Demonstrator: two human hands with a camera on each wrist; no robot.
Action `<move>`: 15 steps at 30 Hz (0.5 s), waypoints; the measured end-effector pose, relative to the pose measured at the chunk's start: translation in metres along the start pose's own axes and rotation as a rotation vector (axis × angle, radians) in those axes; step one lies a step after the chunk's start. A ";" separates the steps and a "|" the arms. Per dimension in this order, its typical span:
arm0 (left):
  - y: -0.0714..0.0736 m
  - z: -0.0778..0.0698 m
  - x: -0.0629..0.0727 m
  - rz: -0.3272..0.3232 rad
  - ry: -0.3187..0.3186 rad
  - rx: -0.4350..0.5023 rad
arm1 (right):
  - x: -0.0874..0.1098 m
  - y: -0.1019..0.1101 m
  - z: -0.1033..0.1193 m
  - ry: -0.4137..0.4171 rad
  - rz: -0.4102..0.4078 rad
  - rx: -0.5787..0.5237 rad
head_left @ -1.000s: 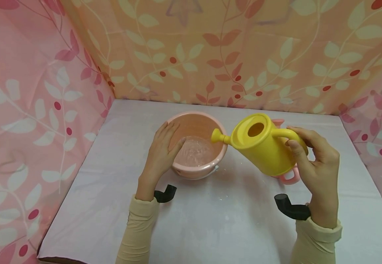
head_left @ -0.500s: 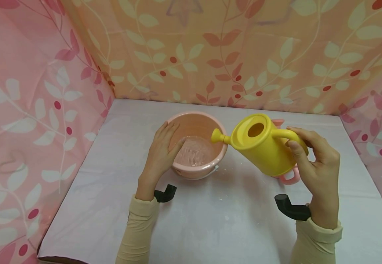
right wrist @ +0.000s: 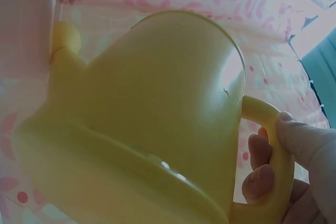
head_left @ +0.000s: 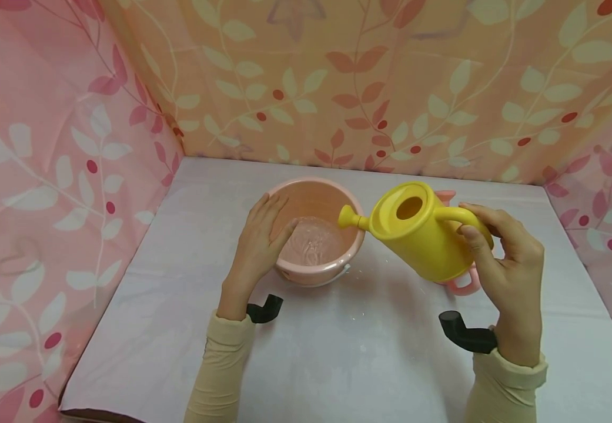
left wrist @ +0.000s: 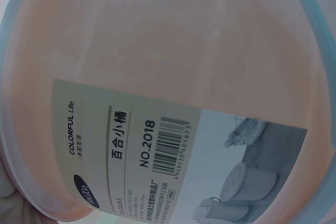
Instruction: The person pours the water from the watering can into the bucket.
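Note:
A pink bucket [head_left: 316, 271] with water in it stands on the table, its label [left wrist: 157, 150] large in the left wrist view. My left hand [head_left: 257, 241] rests on its left rim, fingers fairly straight and the thumb reaching over the inside. My right hand [head_left: 512, 258] grips the handle of a yellow watering can [head_left: 427, 247], fingers and thumb wrapped round it in the right wrist view. Tilted left, the can holds its spout [head_left: 347, 217] over the bucket's right rim. The water [head_left: 311, 241] below is rippled; a falling stream is hard to make out.
Behind the can lies a pink object [head_left: 464, 285] with a looped handle, mostly hidden. Small water drops dot the white tabletop [head_left: 358, 352] right of the bucket. Leaf-patterned cloth walls [head_left: 337, 88] stand at the back and both sides.
The ripples in the bucket's water shift from frame to frame. Both hands, the bucket and the tilted watering can keep nearly the same places.

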State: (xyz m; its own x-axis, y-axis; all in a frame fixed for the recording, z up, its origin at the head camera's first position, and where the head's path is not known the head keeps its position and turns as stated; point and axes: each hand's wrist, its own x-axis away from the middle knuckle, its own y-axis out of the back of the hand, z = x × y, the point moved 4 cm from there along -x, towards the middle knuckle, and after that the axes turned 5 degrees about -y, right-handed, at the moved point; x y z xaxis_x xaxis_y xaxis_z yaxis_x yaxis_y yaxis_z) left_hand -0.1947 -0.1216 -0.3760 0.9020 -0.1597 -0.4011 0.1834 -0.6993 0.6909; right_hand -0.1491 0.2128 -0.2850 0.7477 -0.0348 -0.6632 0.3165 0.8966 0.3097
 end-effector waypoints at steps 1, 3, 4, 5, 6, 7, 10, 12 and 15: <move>0.000 0.000 0.000 0.000 -0.001 -0.001 | 0.000 0.000 0.000 -0.001 0.001 -0.003; 0.000 0.000 0.000 0.001 -0.002 -0.001 | 0.000 0.000 0.000 0.002 0.001 -0.010; 0.000 0.000 0.000 0.002 -0.002 -0.002 | 0.000 -0.001 0.000 0.005 0.000 -0.014; 0.000 0.000 0.000 0.002 0.000 -0.003 | 0.000 -0.001 0.000 0.008 -0.001 -0.016; -0.001 0.000 0.000 0.002 0.000 -0.003 | 0.000 -0.001 0.000 0.013 -0.002 -0.018; -0.001 0.001 0.000 0.003 0.002 -0.004 | 0.000 -0.001 0.000 0.017 -0.004 -0.018; -0.001 0.000 0.000 0.004 0.002 -0.006 | 0.000 -0.001 -0.001 0.027 -0.010 -0.009; -0.001 0.000 -0.001 0.004 0.000 -0.006 | 0.000 -0.001 -0.002 0.031 -0.014 -0.007; -0.001 -0.001 0.000 0.006 0.002 -0.004 | 0.001 -0.001 -0.002 0.032 -0.019 -0.007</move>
State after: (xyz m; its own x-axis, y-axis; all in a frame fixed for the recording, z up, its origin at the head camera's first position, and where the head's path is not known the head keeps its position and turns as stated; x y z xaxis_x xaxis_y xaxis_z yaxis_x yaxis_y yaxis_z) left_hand -0.1952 -0.1202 -0.3764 0.9039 -0.1625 -0.3958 0.1794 -0.6958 0.6954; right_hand -0.1499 0.2127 -0.2868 0.7224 -0.0375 -0.6904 0.3261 0.8990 0.2924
